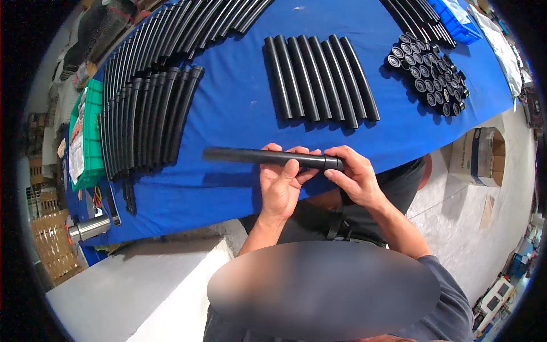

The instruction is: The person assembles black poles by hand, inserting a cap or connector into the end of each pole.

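A black tube (pixel 245 155) lies level across both hands above the near side of the blue cloth. My left hand (pixel 280 185) is wrapped round its middle, thumb on top. At its right end, my right hand (pixel 354 172) pinches a black end cap (pixel 333 163) between thumb and fingers; the cap sits on the tube's end. Beyond the hands, several black tubes (pixel 313 80) lie side by side. A pile of round black caps (pixel 430 77) is at the right.
Rows of black tubes (pixel 151 114) cover the left of the blue cloth (pixel 228 102). Beside them stands a green bin (pixel 91 134), with a metal cylinder (pixel 91 228) below. A blue crate (pixel 458 25) is at the far right, a cardboard box (pixel 484 157) on the floor.
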{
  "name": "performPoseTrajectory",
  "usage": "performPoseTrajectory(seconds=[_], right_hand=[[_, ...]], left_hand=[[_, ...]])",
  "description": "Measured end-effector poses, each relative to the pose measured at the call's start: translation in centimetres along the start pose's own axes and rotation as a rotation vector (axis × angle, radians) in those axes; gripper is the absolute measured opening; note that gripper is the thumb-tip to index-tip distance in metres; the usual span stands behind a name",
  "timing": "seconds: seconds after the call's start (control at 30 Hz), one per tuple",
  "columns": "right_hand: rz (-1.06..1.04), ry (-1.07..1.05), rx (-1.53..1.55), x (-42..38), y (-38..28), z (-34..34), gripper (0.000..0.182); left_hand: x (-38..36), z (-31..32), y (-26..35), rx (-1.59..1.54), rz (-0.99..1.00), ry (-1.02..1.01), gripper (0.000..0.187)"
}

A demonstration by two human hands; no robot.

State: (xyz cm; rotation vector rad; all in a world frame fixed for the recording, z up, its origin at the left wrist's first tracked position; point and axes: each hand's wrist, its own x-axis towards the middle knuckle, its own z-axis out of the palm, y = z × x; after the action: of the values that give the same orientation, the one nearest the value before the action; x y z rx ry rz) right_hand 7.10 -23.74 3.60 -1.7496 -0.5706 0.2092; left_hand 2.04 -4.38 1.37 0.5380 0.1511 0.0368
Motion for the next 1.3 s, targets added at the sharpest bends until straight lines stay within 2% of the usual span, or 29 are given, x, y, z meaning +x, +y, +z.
performPoseTrajectory(seconds=[0.37, 0.47, 0.57, 0.67, 0.77, 0.8, 0.87, 1.07, 1.17, 1.3], right_hand=[[-0.049, 0.012, -0.048, 0.0, 0.4, 0.2, 0.035], [0.05, 0.008, -0.066, -0.3, -0.2, 0.1, 0.036], [0.117, 0.037, 0.008, -0.9, 0.0, 0.2, 0.04], [0.257, 0.062, 0.337, -2.2, 0.7, -0.3, 0.043], [0.001, 0.012, 0.0, -1.6, -1.5, -0.9, 0.043], [0.051, -0.027, -0.036, -1.7, -1.6, -0.9, 0.041], [0.365, -0.055, 0.105, -1.6, -2.8, -0.7, 0.04], [-0.126, 0.034, -0.244, -0.7, -1.5, 0.1, 0.034], [-0.053, -0.018, -0.23, -0.1, -2.4, -0.2, 0.032], [-0.072, -0.013, -0.232, -0.1, -1.7, -0.3, 0.043]], left_hand=[[-0.3, 0.4, -0.5, 0.014, 0.007, 0.049, 0.037], [-0.1, 0.0, -0.4, 0.034, 0.015, 0.013, 0.035], [0.5, -0.6, 0.4, 0.027, -0.014, -0.042, 0.033], [0.4, -1.3, 1.1, -0.063, -0.072, -0.086, 0.033], [-0.3, -1.7, 0.7, -0.03, -0.106, -0.169, 0.032], [-0.2, -1.7, 0.5, -0.034, -0.111, -0.178, 0.031], [0.1, -1.9, 0.5, -0.033, -0.106, -0.193, 0.03], [-0.3, -1.6, 0.0, -0.054, -0.058, -0.113, 0.026], [-0.3, -1.4, 0.1, -0.037, -0.032, -0.111, 0.025], [-0.2, -1.1, 0.3, -0.061, -0.054, -0.092, 0.025]])
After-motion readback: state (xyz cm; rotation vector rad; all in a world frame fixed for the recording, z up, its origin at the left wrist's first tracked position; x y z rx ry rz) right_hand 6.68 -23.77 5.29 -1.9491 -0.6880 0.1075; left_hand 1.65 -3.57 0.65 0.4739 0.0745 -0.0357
